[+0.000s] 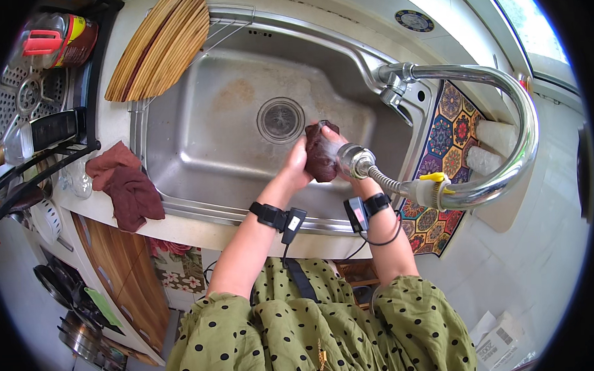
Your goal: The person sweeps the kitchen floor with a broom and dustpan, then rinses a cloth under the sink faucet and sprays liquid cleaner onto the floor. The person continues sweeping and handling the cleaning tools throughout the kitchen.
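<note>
My left hand (297, 161) and my right hand (338, 140) hold a bunched dark brown cloth (320, 157) between them, over the stainless steel sink (237, 163). Water runs onto the cloth from the spray head (356, 160) of the chrome faucet (512, 99), just right of it. The spray head partly hides my right hand. The drain (281, 120) lies beyond my left hand. Two more cloths, a reddish one (113, 162) and a maroon one (136, 198), lie on the counter at the sink's left edge.
A round wooden slatted board (159, 48) leans on a wire rack at the sink's upper left corner. A black shelf (90, 94) with jars stands at the left. Right of the sink is a patterned mat (440, 156) with clear glasses (485, 159) beside it.
</note>
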Demonstrator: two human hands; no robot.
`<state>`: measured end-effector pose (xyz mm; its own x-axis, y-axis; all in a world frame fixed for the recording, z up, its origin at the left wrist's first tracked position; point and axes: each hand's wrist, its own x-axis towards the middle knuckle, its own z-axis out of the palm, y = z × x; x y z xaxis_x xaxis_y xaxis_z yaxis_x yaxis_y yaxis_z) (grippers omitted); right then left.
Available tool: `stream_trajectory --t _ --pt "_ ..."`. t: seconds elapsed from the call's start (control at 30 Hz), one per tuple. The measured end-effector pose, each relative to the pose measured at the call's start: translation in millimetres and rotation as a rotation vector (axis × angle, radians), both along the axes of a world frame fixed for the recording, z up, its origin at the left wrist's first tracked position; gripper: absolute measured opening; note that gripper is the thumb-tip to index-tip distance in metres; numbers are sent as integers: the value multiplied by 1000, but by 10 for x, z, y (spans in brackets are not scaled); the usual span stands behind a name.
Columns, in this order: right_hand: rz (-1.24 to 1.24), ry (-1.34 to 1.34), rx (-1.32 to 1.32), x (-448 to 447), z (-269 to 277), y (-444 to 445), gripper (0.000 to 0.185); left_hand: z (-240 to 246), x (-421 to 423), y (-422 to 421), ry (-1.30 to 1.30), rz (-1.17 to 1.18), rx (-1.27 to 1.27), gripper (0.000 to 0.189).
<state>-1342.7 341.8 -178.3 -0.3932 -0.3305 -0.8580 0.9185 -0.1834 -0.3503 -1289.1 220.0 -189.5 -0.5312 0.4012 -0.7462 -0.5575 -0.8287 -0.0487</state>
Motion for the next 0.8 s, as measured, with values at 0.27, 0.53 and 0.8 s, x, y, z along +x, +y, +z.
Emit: stream_trajectory --t 0.27,0.53,0.8 --pt "572 1383 630 288 88 -174 22 -16 29 -29 -60 54 43 54" --pt "-8 270 477 159 135 -218 35 139 -5 297 251 260 -1002 11" --pt "-166 4 -3 301 -36 52 10 193 -48 -90 764 -411 -1328 12"
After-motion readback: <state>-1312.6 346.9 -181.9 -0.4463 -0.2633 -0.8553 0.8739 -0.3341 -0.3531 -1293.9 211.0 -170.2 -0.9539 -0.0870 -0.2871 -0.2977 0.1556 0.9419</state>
